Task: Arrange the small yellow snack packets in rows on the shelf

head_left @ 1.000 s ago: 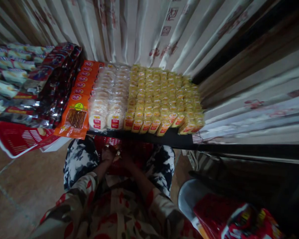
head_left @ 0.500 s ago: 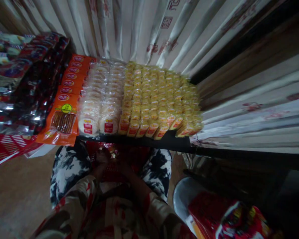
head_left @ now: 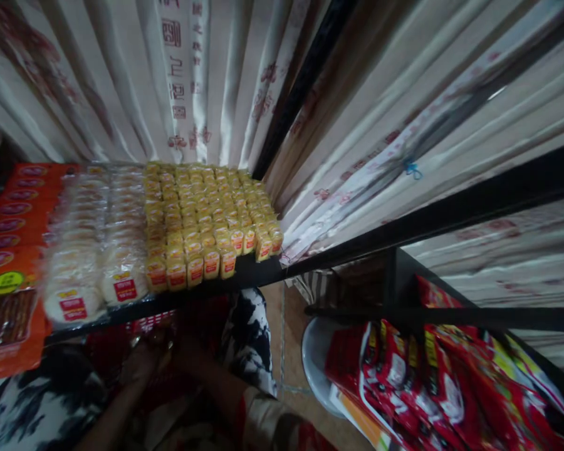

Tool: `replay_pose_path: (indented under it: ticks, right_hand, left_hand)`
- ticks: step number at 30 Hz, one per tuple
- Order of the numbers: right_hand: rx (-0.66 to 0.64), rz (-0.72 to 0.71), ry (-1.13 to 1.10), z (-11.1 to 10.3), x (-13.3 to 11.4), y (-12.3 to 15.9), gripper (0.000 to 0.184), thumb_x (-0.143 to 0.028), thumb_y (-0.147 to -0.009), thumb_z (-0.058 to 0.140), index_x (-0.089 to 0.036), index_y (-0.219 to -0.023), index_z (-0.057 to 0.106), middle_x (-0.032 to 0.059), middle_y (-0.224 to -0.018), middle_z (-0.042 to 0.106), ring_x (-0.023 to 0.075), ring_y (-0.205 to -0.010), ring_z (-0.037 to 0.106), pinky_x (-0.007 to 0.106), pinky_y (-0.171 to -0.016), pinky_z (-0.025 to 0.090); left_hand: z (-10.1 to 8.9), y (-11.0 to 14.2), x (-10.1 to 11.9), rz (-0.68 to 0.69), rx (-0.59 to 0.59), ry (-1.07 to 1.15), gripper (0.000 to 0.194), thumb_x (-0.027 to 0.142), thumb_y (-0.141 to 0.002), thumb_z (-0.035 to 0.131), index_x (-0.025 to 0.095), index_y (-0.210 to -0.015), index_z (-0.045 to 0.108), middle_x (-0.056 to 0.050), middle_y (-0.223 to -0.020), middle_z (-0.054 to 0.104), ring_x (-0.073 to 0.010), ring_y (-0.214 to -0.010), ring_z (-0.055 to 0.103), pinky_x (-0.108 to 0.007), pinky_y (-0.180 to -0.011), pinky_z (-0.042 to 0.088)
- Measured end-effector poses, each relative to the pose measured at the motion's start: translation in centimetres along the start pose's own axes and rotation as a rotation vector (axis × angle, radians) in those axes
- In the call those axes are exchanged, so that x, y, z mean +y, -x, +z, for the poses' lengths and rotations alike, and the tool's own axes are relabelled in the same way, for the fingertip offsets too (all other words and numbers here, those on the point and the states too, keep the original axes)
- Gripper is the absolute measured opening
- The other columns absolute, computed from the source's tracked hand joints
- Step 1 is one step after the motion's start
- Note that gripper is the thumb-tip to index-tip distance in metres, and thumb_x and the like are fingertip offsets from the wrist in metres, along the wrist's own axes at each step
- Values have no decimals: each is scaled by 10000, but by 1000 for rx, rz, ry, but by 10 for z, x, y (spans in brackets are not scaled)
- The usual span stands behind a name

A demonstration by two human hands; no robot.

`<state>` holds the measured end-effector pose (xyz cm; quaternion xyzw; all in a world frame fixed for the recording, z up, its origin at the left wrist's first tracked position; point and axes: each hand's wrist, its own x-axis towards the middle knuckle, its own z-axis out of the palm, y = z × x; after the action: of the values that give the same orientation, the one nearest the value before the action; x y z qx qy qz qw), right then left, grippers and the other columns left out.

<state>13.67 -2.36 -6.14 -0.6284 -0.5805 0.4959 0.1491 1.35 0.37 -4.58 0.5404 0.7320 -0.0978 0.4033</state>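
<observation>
Grip too dark to tell; the view swings right, yet left hand (head_left: 138,363) and right hand (head_left: 188,352) stay at the red slotted basket (head_left: 150,321).

Left hand (head_left: 138,362) at 8 o'clock | left forearm (head_left: 115,410) points to 1 | right hand (head_left: 187,354) at 7:30 | right forearm (head_left: 223,382) to 10 | grip unclear

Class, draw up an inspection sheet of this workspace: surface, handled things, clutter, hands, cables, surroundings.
Surface: black shelf, bearing rows of yellow packets, round white packets in clear wrap, flat orange packets.
Handled things: red plastic basket below the shelf; small shiny item, blurred.
Clutter: red glossy snack bags at right.
Hands: left hand and right hand at the basket, grip too dark to read.
Cables: none clearly seen.
Surroundings: pleated white printed curtain, tan tiled floor.
</observation>
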Motion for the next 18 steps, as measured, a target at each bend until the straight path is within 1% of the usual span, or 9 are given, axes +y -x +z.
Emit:
replay_pose_path:
  ticks: [2, 3, 6, 8, 10, 13, 16, 18]
  right_hand:
    - [1, 9, 19, -5, -5, 3, 321, -106, -792, 467, -214, -1053, 619, 52, -1053, 665, 210, -962, 616, 315, -828, 475]
    - [7, 9, 24, -8, -7, 5, 320, -114, -794, 466, -202, -1063, 618, 67, -1057, 665, 221, -965, 620, 323, -826, 477]
    - [47, 18, 56, -21, -13, 15, 306, -138, -800, 468, -170, -1063, 622, 103, -1052, 665, 241, -968, 626, 332, -827, 478]
    - [88, -5, 66, -33, -18, 24, 291, -142, -808, 455, -180, -1037, 630, 86, -1021, 676, 215, -943, 635, 305, -823, 478]
    - [138, -56, 52, -46, -22, 35, 283, -133, -804, 452, -194, -1015, 630, 58, -1001, 681, 185, -925, 636, 282, -832, 473]
    - [223, -159, 0, -65, -26, 53, 288, -104, -776, 467, -195, -1008, 611, 39, -1012, 671, 162, -940, 617, 278, -865, 458]
    - [313, -273, -70, -80, -25, 68, 324, -91, -758, 478, -199, -1047, 578, 32, -1018, 656, 152, -948, 601, 287, -877, 457]
    - [354, -338, -103, -86, -22, 75, 358, -95, -756, 484, -204, -1089, 556, 37, -1048, 642, 153, -962, 594, 294, -881, 461]
  left_hand:
    - [-3, 5, 6, -2, -55, -8, 233, 338, -818, 444, 146, -830, 575, -181, -922, 678, -297, -922, 646, -318, -672, 465]
    - [-4, 7, 10, 12, -60, 4, 246, 354, -811, 439, 146, -839, 568, -180, -925, 679, -296, -921, 646, -318, -675, 463]
    - [-10, 18, 23, 68, 9, 69, 253, 386, -775, 444, 166, -812, 561, -143, -838, 690, -288, -828, 658, -323, -646, 459]
    - [-14, 28, 32, 112, 62, 100, 246, 397, -756, 452, 174, -771, 555, -120, -763, 684, -285, -771, 656, -325, -628, 456]
    - [-19, 38, 40, 161, 117, 151, 230, 398, -731, 480, 179, -749, 550, -95, -717, 673, -274, -736, 650, -322, -621, 455]
    - [-26, 54, 51, 227, 152, 319, 205, 374, -681, 545, 185, -756, 559, -54, -690, 663, -242, -714, 643, -300, -617, 460]
    - [-31, 68, 64, 252, 139, 491, 245, 378, -624, 604, 182, -764, 562, -27, -672, 644, -209, -671, 625, -279, -595, 456]
    - [-33, 78, 74, 267, 86, 631, 299, 411, -601, 616, 175, -775, 555, -10, -655, 624, -176, -611, 598, -265, -566, 447]
